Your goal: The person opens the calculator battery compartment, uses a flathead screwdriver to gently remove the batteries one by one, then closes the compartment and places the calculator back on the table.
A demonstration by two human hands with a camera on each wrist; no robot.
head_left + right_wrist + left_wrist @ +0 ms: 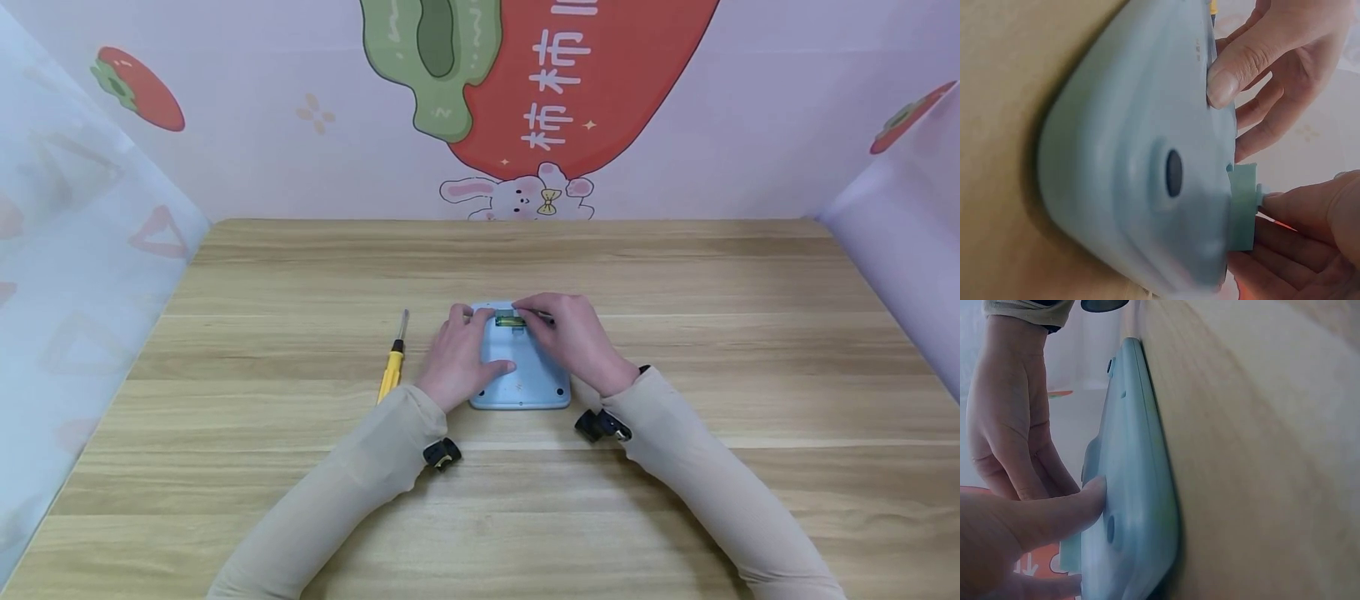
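A light blue flat device [525,379] lies on the wooden table, its back with dark round feet facing up. In its recess near the far edge sits a green battery [507,322]. My left hand [459,357] rests on the left part of the device, thumb pressing its back, fingers by the far left edge. At the recess my right hand [573,337] pinches a small teal battery cover [1243,209], which stands upright from the back in the right wrist view. The fingers partly hide the recess in the head view.
A yellow-handled screwdriver [392,371] lies left of the device, its tip pointing away and its near end hidden by the left sleeve. Patterned panels [262,125] rise at the back and sides. Small black cameras [442,454] are strapped to both wrists.
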